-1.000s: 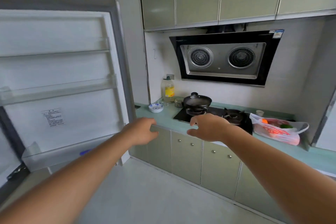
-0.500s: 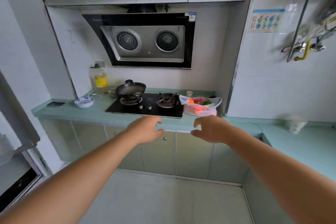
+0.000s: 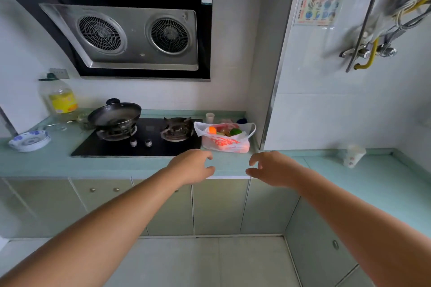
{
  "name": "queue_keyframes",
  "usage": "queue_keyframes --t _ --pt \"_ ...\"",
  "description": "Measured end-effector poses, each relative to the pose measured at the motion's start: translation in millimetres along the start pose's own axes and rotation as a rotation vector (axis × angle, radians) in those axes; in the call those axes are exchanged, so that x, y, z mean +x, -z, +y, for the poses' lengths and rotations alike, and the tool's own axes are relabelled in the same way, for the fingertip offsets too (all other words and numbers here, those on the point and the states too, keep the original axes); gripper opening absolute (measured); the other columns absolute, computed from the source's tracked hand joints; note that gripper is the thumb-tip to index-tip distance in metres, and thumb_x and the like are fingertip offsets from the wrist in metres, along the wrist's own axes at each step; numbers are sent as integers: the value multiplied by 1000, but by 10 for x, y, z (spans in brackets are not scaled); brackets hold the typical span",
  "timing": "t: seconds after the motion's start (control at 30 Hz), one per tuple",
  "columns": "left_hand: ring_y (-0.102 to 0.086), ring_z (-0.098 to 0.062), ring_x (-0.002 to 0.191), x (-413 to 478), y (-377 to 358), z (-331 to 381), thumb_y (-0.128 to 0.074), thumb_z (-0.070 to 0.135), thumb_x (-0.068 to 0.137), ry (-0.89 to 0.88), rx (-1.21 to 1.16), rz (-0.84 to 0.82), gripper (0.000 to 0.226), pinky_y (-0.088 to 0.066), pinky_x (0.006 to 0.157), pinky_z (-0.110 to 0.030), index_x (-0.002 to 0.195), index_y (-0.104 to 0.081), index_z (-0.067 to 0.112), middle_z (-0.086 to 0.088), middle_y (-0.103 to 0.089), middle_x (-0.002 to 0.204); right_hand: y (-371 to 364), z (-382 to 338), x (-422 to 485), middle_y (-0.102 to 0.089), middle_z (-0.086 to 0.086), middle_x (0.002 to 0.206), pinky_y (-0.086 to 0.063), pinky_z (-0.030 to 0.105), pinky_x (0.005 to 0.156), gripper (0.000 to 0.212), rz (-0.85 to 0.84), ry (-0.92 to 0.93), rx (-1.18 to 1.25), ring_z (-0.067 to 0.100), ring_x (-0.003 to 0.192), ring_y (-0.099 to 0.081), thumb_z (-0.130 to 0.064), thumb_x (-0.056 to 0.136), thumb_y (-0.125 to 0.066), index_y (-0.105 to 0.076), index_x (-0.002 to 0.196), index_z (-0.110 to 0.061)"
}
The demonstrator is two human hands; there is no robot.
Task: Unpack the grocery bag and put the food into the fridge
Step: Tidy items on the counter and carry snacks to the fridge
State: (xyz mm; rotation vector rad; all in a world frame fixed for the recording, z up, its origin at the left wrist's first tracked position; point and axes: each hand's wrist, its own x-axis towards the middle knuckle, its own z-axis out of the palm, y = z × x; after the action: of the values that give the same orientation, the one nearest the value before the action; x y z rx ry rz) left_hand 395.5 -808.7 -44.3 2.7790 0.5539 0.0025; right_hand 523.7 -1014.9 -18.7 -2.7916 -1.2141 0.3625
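Note:
A white plastic grocery bag (image 3: 225,142) with red print stands on the pale green counter (image 3: 46,163), right of the gas hob. Its mouth is open and shows orange, green and red food inside. My left hand (image 3: 192,166) and my right hand (image 3: 270,168) reach forward side by side, just in front of and below the bag. Both hold nothing, with fingers loosely curved. Neither touches the bag. The fridge is out of view.
A black gas hob (image 3: 140,140) carries a lidded wok (image 3: 115,114) on its left burner. An oil bottle (image 3: 59,98) and blue-patterned bowls (image 3: 30,141) are at the left. A paper cup (image 3: 353,156) stands on the right counter. A small cup (image 3: 210,117) sits behind the bag.
The view has swung right, away from the open fridge door, and moved closer to the counter. Both hands have come nearer to the bag.

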Motion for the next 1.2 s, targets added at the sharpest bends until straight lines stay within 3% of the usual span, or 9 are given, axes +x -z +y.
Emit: queue_keyframes --t 0.37,0.53,0.6,0.73,0.87,1.03,1.13,1.2 --pt "-57 -16 117 1691 -66 -608 -56 46 93 -23 -13 -99 48 -51 91 -36 137 -53 28 5 -55 138 38 266 1739 -67 3 126 -52 37 95 42 -24 -56 43 24 108 -63 -50 99 -51 -59 131 -25" --pt "-57 -17 118 2321 -211 -760 -57 45 94 -15 -29 -143 48 -51 92 -37 138 -53 26 4 -54 137 -63 438 2418 -69 3 120 -54 31 86 41 -41 -40 106 20 96 -64 -53 100 -49 -61 128 -26" --pt "-58 -19 114 2602 -270 -787 -56 43 94 -27 -20 -141 46 -51 89 -34 137 -54 24 3 -56 135 -103 539 2723 -70 2 118 -54 29 85 44 -63 -23 121 18 93 -65 -54 100 -46 -60 130 -25" --pt "-56 -17 90 3209 -426 -830 -55 34 95 -45 -27 -141 35 -44 68 -29 128 -59 24 5 -61 115 -150 790 3397 -70 4 115 -57 29 85 44 -88 8 130 19 93 -67 -50 100 -49 -61 131 -21" --pt "-63 -23 94 3859 -588 -891 -55 38 94 -14 -5 -151 34 -52 71 -34 123 -61 22 3 -63 119 -157 1035 4091 -68 5 112 -58 31 87 45 -79 39 70 17 90 -64 -50 101 -48 -59 132 -19" --pt "-62 -20 90 4532 -712 -933 -52 47 90 32 -2 -168 30 -54 69 -36 112 -59 27 4 -63 112 -169 1319 4831 -70 1 96 -61 30 78 36 -133 64 25 12 80 -67 -46 102 -48 -64 121 -20" --pt "-60 -22 85 4806 -800 -959 -51 39 94 71 -6 -174 17 -54 68 -36 98 -55 23 1 -60 102 -234 1444 5190 -69 1 97 -60 29 76 33 -164 87 -18 13 81 -66 -41 104 -46 -64 122 -20" --pt "-60 -22 86 4946 -871 -979 -51 35 95 100 -17 -181 15 -55 70 -38 98 -56 21 2 -56 100 -294 1493 5349 -67 0 96 -53 21 64 34 -178 112 -66 10 74 -61 -42 104 -44 -62 124 -20"
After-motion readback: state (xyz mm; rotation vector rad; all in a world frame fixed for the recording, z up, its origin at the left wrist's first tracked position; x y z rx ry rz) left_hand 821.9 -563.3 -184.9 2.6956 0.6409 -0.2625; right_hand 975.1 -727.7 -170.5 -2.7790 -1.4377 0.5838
